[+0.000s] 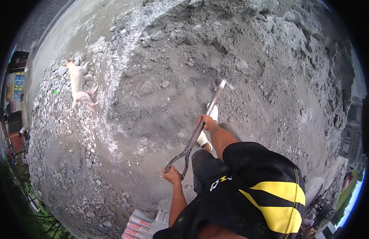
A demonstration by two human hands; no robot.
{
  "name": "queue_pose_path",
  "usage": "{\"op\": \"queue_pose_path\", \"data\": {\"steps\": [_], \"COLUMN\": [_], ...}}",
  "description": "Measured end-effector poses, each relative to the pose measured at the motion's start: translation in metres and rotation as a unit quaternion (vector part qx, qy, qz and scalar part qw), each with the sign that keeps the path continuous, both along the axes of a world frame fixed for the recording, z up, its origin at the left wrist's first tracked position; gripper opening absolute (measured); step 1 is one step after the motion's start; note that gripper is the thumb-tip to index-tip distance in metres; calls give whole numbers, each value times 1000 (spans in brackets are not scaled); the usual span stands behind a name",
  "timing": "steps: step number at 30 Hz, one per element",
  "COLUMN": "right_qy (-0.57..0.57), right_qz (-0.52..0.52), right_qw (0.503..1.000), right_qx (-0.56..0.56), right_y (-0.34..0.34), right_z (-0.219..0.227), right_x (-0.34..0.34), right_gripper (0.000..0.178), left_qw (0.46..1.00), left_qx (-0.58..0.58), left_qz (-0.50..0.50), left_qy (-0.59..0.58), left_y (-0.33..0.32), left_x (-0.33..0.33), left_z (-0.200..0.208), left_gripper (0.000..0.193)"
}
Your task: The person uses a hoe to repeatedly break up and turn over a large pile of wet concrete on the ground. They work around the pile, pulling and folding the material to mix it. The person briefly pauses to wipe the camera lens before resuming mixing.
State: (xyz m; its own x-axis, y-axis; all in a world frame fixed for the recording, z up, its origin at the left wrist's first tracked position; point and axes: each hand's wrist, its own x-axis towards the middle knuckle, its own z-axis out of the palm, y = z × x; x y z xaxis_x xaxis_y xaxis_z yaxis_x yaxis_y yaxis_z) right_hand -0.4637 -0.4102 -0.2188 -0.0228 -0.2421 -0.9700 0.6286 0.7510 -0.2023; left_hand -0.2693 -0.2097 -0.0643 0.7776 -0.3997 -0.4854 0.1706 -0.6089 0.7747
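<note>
Grey ground (156,107) is stretching ahead; my left hand (172,175) is gripping the shovel (195,137) by its loop (175,158), my right hand (208,121) clasping midway, tip (222,84) beyond both; wide spacing is likely aiding leverage.

"What does the frame show?"

"A shovel (195,135), its dark shaft forking into a looped handle (177,156), gripped at the loop and partway along the shaft."

"And its position?"

"Slanting above grey earth (152,115), loop at lower left, pale far end (223,84) at upper right, its tip blurred."
</note>
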Motion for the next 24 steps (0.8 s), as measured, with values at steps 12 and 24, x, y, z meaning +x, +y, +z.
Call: {"op": "queue_pose_path", "data": {"steps": [12, 24], "right_qy": [-66, 54], "right_qz": [-289, -686], "right_qw": [953, 724], "right_qx": [59, -50], "right_y": [195, 534], "right_z": [60, 20], "right_x": [-40, -360], "right_gripper": [12, 6], "left_qw": [964, 757], "left_qx": [35, 2], "left_qz": [-254, -652], "left_qy": [-74, 47], "left_y": [58, 152], "left_x": [28, -332], "left_z": [60, 9], "left_gripper": [7, 10]}}
